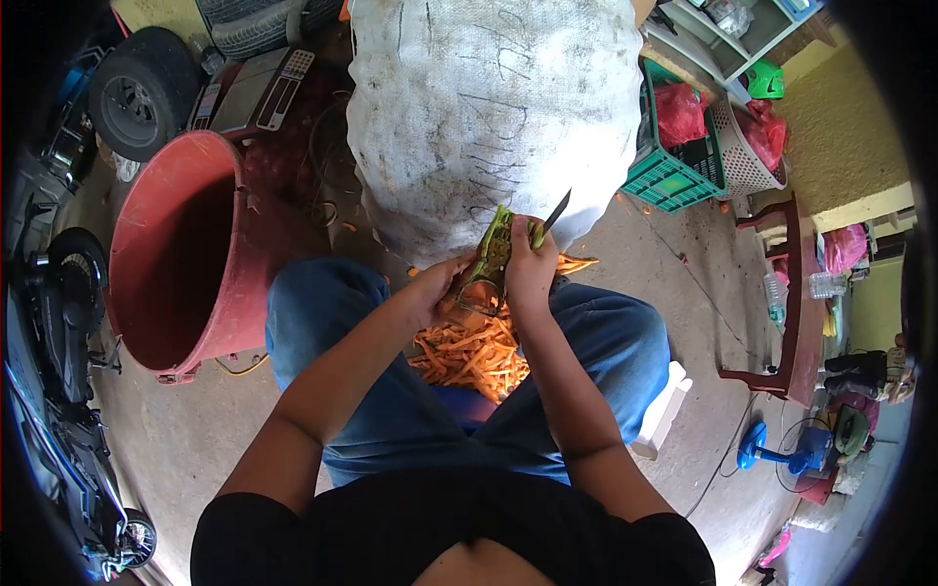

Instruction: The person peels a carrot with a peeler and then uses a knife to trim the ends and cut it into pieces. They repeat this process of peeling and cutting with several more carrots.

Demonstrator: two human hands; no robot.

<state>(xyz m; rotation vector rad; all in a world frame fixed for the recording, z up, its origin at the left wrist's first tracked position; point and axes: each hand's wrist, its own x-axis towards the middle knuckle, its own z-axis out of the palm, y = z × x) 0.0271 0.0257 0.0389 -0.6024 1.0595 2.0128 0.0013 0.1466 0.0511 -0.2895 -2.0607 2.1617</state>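
My left hand (442, 284) grips the lower end of a green, partly peeled vegetable (494, 244) held upright over my knees. My right hand (529, 266) wraps around its upper side and holds a peeler whose dark blade (557, 211) sticks up past the fingers. A heap of orange peelings (471, 354) lies on the ground between my legs, right under both hands. My jeans-clad knees frame the heap.
A big white woven sack (489, 107) stands just ahead of my hands. A large red tub (176, 254) stands at the left, tyres (137, 93) behind it. Green and white crates (674, 176) with red bags stand at the right, and a wooden chair (791, 293).
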